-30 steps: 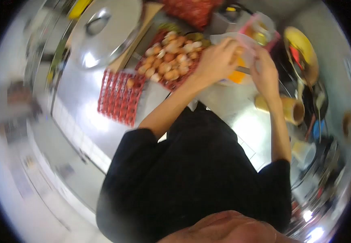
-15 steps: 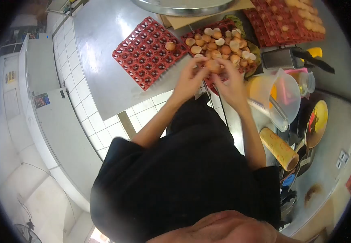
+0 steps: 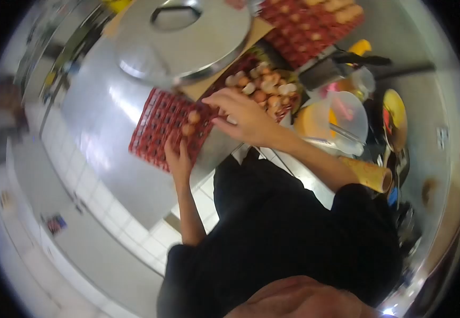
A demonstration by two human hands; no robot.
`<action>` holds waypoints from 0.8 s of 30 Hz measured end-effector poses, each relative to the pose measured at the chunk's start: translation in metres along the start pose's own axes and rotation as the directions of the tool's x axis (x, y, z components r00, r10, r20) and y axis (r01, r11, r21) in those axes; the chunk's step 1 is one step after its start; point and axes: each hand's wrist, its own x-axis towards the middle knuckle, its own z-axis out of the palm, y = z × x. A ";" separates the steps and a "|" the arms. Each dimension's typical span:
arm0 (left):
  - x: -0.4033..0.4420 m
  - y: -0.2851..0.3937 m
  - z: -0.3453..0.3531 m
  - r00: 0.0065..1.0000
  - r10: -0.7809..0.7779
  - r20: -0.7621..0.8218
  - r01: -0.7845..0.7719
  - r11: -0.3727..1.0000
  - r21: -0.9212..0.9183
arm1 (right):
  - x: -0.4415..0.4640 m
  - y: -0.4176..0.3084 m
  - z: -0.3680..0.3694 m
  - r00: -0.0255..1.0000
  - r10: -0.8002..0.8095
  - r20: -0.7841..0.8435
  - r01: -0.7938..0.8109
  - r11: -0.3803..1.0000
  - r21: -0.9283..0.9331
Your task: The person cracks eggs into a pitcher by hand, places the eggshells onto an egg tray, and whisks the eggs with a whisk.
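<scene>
My left hand (image 3: 178, 159) is at the near edge of the red egg tray (image 3: 150, 127), its fingers apart. Just beyond its fingertips is a brown egg (image 3: 188, 129), and another egg (image 3: 194, 115) lies next to that one in the tray. To the right, my right hand (image 3: 243, 119) reaches across with thumb and fingers apart and nothing visible between them. Beyond it, a pile of cracked eggshells (image 3: 264, 87) fills another red tray. A clear plastic jug (image 3: 349, 114) and orange-yellow liquid (image 3: 309, 119) are right of the shells.
A large metal lid (image 3: 208, 42) lies on cardboard at the back. Stacked red trays with eggs (image 3: 314, 26) stand behind the shells. A patterned roll (image 3: 368, 174) and a pan (image 3: 395, 119) are at the right, near a metal container (image 3: 322, 74).
My hands, together around an egg over the shells half a second ago, have separated. The left has moved to the egg tray, where two eggs now show instead of one. The view has shifted.
</scene>
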 end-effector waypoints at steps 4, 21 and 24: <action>-0.026 0.051 0.013 0.990 0.132 0.040 -0.137 0.964 0.229 | 0.021 -0.015 -0.173 0.954 0.041 -0.297 -0.111 0.968 -0.223; 0.090 0.250 0.236 0.705 0.560 0.435 -0.536 0.822 -0.191 | 0.114 0.168 -0.294 0.875 0.052 -0.482 -0.445 0.478 -0.757; 0.155 0.293 0.294 0.693 0.636 0.338 -0.591 0.771 -0.240 | 0.101 0.132 -0.282 0.768 -0.117 -0.629 -0.482 0.541 -0.689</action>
